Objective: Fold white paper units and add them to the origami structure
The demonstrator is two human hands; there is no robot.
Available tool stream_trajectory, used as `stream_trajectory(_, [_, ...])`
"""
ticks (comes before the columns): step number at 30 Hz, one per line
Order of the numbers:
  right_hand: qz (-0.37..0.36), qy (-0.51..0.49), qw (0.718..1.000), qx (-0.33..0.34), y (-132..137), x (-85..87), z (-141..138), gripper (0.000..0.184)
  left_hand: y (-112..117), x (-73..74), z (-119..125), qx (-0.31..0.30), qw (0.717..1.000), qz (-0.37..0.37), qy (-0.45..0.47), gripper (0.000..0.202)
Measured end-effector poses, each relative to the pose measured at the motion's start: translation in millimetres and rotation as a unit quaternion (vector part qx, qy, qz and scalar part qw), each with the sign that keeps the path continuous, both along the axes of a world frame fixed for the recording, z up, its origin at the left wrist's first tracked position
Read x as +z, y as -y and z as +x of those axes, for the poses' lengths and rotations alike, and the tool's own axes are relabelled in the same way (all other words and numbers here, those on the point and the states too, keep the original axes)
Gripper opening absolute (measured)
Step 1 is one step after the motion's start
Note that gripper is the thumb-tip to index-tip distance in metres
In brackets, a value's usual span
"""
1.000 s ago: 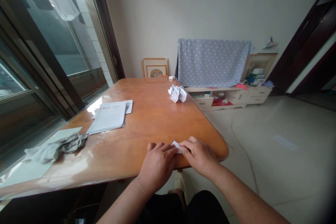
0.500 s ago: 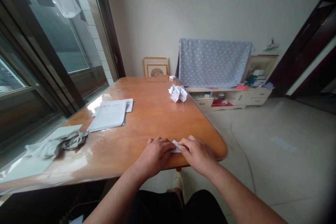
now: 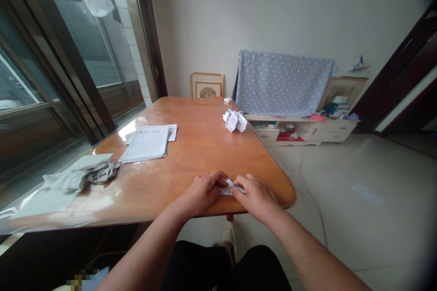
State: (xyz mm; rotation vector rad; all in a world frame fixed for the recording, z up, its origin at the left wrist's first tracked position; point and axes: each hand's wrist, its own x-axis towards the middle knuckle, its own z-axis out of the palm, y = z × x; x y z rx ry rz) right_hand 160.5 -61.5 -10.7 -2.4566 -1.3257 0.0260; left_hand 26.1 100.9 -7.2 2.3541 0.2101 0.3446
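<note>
A small folded piece of paper (image 3: 226,190), white with printed or written marks, lies at the near edge of the wooden table (image 3: 201,150). My left hand (image 3: 204,192) has its fingers curled at the paper's left side, thumb against it. From the right, my right hand (image 3: 255,194) pinches the paper, its thumb and bent fingers covering that end. Part of the paper is hidden under both hands. Farther up the table stands a cluster of folded paper pieces (image 3: 235,121), touching neither hand.
A stack of written sheets (image 3: 146,144) lies on the left of the table. Nearer, a crumpled grey cloth (image 3: 102,172) rests by the left edge. A small white box (image 3: 228,100) is at the far end. Beyond stands a low white cabinet (image 3: 310,132) with a dotted cloth (image 3: 283,84) above it.
My left fingers have lifted and shifted slightly on the paper, and more of it shows between my hands. The whole view has turned a little to the left.
</note>
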Motion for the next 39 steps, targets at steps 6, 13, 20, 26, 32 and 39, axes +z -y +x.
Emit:
stream_trajectory(6, [-0.009, 0.019, 1.000, -0.018, -3, 2.1, -8, 0.031, -1, 0.6, -1, 0.007, 1.000, -0.009, -0.002, 0.035])
stream_trajectory(13, [-0.036, 0.032, 0.999, -0.024, -8, 6.4, -12, 0.029, 0, -1.6, -2, 0.012, 1.000, -0.027, -0.004, 0.034])
stream_trajectory(20, [-0.039, 0.032, 0.998, -0.032, -7, 4.5, -12, 0.038, -2, -9.7, 0, -0.006, 1.000, -0.006, 0.020, 0.034])
stream_trajectory(26, [-0.034, 0.037, 0.998, -0.029, -5, 4.8, -12, 0.038, -7, -14.3, 0, -0.017, 0.999, -0.017, 0.039, 0.030])
stream_trajectory(32, [-0.022, 0.041, 0.999, -0.026, -5, 1.7, -11, 0.036, -9, -11.9, -4, -0.045, 0.995, -0.075, 0.045, 0.024])
stream_trajectory(39, [-0.013, 0.036, 0.999, -0.025, -4, 0.5, -9, 0.040, -8, -12.5, -3, -0.053, 0.997, -0.038, 0.045, 0.023])
